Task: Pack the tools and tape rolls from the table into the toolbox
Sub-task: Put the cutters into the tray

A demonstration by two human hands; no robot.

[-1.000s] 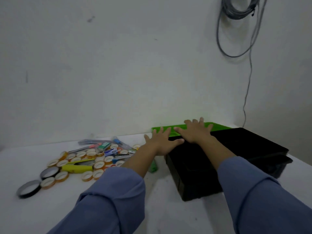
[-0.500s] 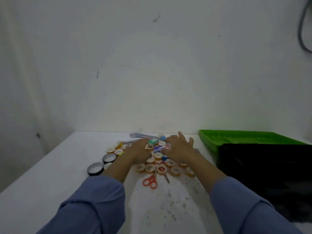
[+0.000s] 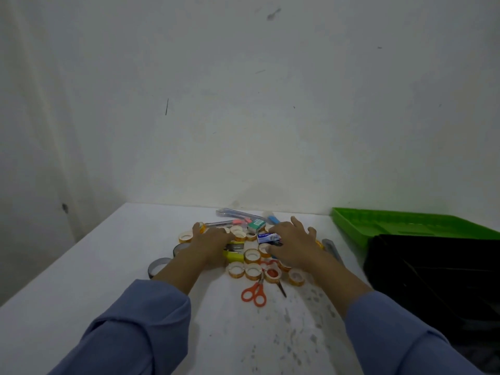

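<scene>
On the white table [image 3: 108,266], close to the wall, both hands lie palm down on a heap of small things. The left hand [image 3: 212,240] covers the heap's left part, just beside the yellow stapler [image 3: 233,256]. Its fingers bend down out of sight behind its back, so it cannot be told whether they grip anything. The right hand [image 3: 293,243] rests on the heap's right part with its fingers spread and loose, grasping nothing that shows. Its thumb lies by a blue-and-white box [image 3: 266,237].

The tape rolls [image 3: 253,270], orange-rimmed with white cores, lie scattered between and around the hands, several in a row near the wrists. Two dark rolls [image 3: 157,266] lie at the heap's left edge, partly behind the left forearm. The orange scissors [image 3: 254,292] lie nearest the person, their handles toward the person and their blades toward the front rolls.

Beyond the hands are a green box [image 3: 255,226], pens [image 3: 235,213] and a blue tool [image 3: 273,219]. A grey knife [image 3: 333,249] lies just right of the right hand.

The black toolbox [image 3: 438,272] stands at the table's right, apart from the heap. A green tray [image 3: 405,226] sits just behind it, at its far rim. Both arms wear blue sleeves [image 3: 135,328].
</scene>
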